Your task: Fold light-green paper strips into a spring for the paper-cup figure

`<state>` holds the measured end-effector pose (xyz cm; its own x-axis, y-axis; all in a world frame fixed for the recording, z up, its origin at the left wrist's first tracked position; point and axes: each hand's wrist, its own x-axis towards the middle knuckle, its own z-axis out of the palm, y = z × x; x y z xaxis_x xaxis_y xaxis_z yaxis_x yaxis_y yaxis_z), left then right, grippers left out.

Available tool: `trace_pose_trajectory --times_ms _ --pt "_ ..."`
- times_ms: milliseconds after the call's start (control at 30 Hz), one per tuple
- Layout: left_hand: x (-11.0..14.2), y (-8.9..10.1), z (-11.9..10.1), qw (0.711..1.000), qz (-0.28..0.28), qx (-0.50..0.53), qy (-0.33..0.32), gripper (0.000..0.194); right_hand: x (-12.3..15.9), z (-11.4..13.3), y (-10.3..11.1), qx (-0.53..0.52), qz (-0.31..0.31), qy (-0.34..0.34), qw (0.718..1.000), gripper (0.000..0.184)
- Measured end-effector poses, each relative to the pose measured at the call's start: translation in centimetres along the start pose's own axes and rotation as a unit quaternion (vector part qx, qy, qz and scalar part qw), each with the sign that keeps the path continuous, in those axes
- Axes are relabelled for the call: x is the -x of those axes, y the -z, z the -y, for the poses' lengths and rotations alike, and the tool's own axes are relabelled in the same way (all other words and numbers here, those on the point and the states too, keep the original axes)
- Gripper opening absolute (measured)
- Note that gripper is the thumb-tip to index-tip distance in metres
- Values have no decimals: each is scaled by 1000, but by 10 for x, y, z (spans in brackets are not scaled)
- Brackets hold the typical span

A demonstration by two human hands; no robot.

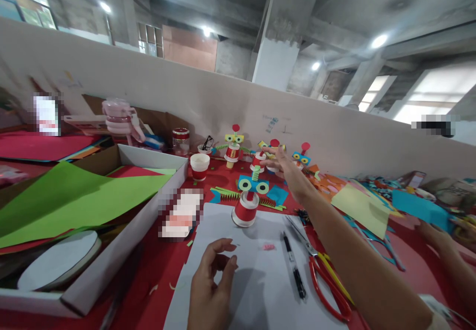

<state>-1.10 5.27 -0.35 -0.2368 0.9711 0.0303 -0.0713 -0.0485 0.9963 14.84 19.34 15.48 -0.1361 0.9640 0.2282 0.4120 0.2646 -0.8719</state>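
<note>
My left hand [214, 283] hovers low over a white sheet [256, 280], fingers curled but apart, with nothing between them. My right hand [284, 168] reaches forward, fingers stretched out, in front of a row of paper-cup figures; whether its fingertips touch the red cup figure [258, 161] behind them I cannot tell. Between my hands stands another cup figure [245, 211], with a red cup body, blue eye piece, round eyes and folded-paper spring arms. On the sheet lie a black pen [293, 265] and red-and-yellow-handled scissors [316, 255], blades pointing away.
Left stands a white box [156, 191] holding green paper [82, 196] and a tape roll [61, 260]. Stacked cups [200, 166], a glass jar [181, 141] and a finished figure [232, 151] stand behind. Right are paper sheets [362, 208] and another person's hand [435, 238].
</note>
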Motion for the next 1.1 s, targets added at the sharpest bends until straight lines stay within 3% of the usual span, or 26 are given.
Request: trace_pose_trajectory --times_ms 267,367,567,700,800,867,967,1100 --pt "4 -4 -4 999 -26 20 1 31 2 -2 -3 19 35 10 999 53" --pt "5 -6 -6 999 -30 14 1 30 1 -12 -10 59 35 57 996 59" --pt "7 -5 -9 999 -30 17 -23 25 5 -15 -20 137 -55 160 976 40" --pt "10 1 -11 999 -20 6 -46 26 38 0 -24 129 -107 204 965 27" --pt "3 1 -16 997 -12 -18 -69 36 63 0 -29 179 -142 249 941 26" --pt "-8 -3 -24 995 -13 -30 -99 46 71 -5 -30 196 -185 247 931 31" --pt "-26 -9 -41 977 -16 -121 -177 54 74 -11 -24 144 -216 203 944 35" --pt "-35 2 -45 949 -4 -267 -165 48 94 -22 -11 54 -246 162 954 25"
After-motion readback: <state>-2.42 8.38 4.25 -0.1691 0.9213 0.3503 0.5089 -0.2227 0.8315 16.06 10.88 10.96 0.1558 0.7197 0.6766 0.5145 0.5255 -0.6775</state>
